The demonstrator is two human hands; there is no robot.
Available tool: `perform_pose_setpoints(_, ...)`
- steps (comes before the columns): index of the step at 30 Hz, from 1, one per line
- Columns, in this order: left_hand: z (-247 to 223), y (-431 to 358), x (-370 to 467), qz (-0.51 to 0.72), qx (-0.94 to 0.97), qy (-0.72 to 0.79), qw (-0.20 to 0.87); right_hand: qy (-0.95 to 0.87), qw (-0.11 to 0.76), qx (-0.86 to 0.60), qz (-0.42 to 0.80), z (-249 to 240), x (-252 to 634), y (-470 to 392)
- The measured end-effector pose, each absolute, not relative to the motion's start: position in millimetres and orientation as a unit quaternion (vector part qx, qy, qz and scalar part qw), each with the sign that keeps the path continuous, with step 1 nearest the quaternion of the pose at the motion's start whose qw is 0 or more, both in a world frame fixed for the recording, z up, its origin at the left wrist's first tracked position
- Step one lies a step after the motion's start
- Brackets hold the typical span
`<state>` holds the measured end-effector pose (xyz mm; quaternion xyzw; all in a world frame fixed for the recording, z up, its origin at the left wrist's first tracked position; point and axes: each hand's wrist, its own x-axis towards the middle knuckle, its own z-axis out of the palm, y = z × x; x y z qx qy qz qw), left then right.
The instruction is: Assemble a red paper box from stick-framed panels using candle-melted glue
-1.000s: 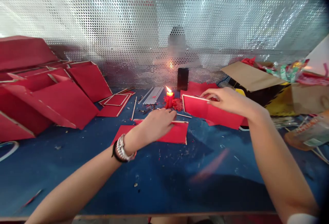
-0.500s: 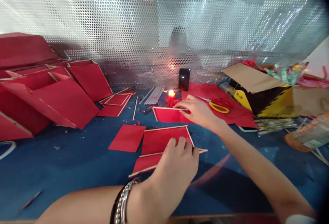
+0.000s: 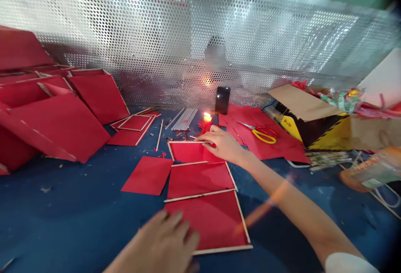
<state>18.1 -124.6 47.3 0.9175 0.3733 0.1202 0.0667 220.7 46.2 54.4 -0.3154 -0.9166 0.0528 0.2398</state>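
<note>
My right hand (image 3: 223, 144) pinches the stick-edged top of a red panel (image 3: 184, 152) that stands raised just in front of a lit red candle (image 3: 206, 122). Joined to it, two more red panels lie toward me: a middle panel (image 3: 200, 179) and a near panel (image 3: 213, 218), edged with thin pale sticks. My left hand (image 3: 159, 243), blurred by motion, is over the near panel's left corner with its fingers stretched out, hiding that corner. To the left of the strip lies a loose red square (image 3: 148, 175).
Large red stick-framed pieces (image 3: 59, 127) are stacked at left. Scissors (image 3: 261, 133) lie on red sheets (image 3: 282, 147). A phone (image 3: 222, 99) leans against the perforated metal screen (image 3: 150, 35). At right are a yellow-black box (image 3: 326, 133) and a plastic jar (image 3: 372, 168).
The near panel has folded down flat toward me. My left hand has let go of it and moved left and nearer. My right hand, still pinching the far panel, appears slightly lower and farther left.
</note>
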Motion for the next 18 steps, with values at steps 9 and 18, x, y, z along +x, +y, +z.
perform_pose_setpoints(9, 14.1, 15.8, -15.7, 0.468, 0.683, 0.496, 0.262, -0.921, 0.263, -0.283, 0.042, 49.7, 216.6, 48.4)
perform_pose_setpoints(18, -12.2, 16.3, -22.2, 0.362, 0.683, 0.503, 0.386, -0.922, 0.263, -0.281, 0.045, 46.3, 222.0, 45.6)
